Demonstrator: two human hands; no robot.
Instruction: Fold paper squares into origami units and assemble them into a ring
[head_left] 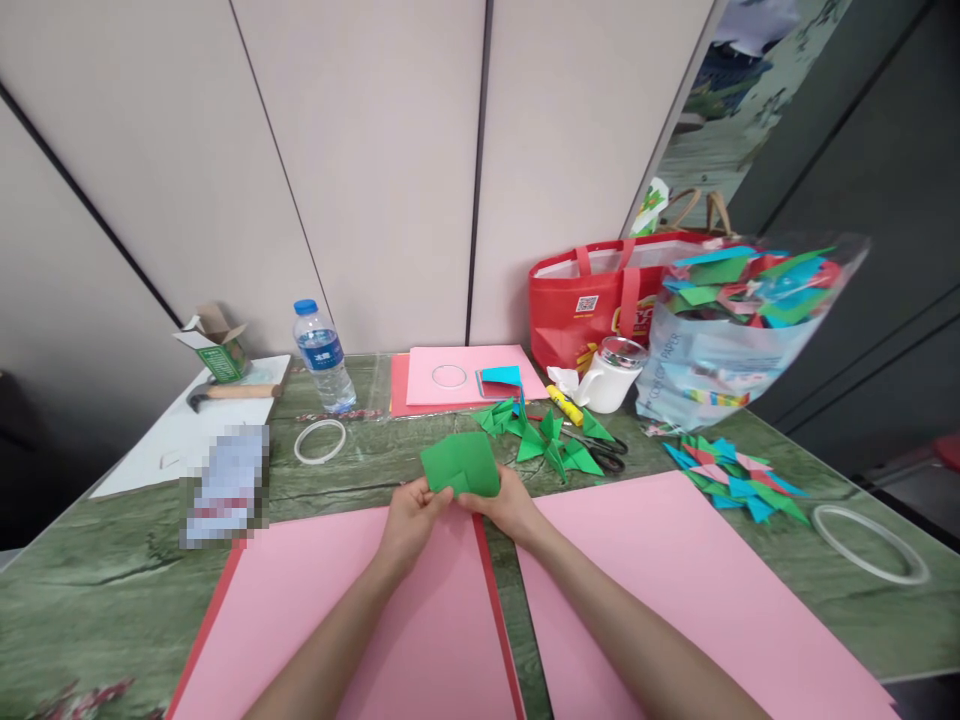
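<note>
Green paper point(461, 462) is clamped between the fingers of both the left hand point(411, 512) and the right hand point(510, 508), thumbs on its near edge, above the far end of a pink sheet point(442, 620). Uneven thumb pressure could skew a crease or let a layer slip. Beyond, folded green pieces point(553, 440) lie beside scissors point(600, 445) on the tabletop point(120, 600); a careless forward reach could crush them.
</note>
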